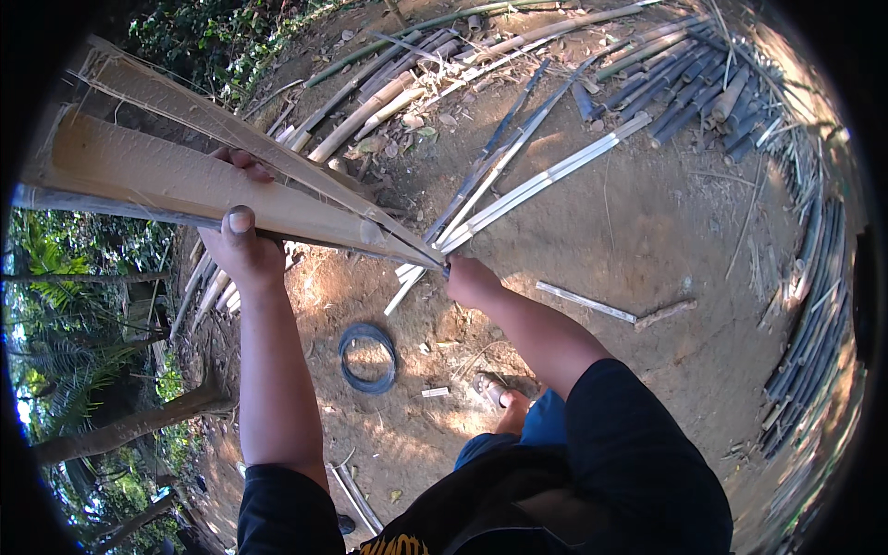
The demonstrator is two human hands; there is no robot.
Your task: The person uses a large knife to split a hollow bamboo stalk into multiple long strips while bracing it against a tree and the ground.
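A bamboo length (pixel 176 171), split into two spread pieces with pale inner faces, reaches from the upper left toward the middle, where the pieces converge. My left hand (pixel 245 250) is closed around the nearer piece. Its thumb lies over the lower edge, and its fingertips show beyond the upper edge. My right hand (pixel 472 282) makes a fist where the pieces meet. Something small and dark shows beside its fingers, but what it grips is mostly hidden. Just past that fist lie pale split bamboo strips (pixel 546 180) on the ground.
Bamboo poles (pixel 398 92) lie along the far side. Dark bamboo pieces (pixel 703 83) are heaped at the far right, with long stacked strips (pixel 809 324) on the right. A black coil (pixel 344 356) and a loose strip (pixel 587 302) rest on the dirt. Trees (pixel 129 425) stand left.
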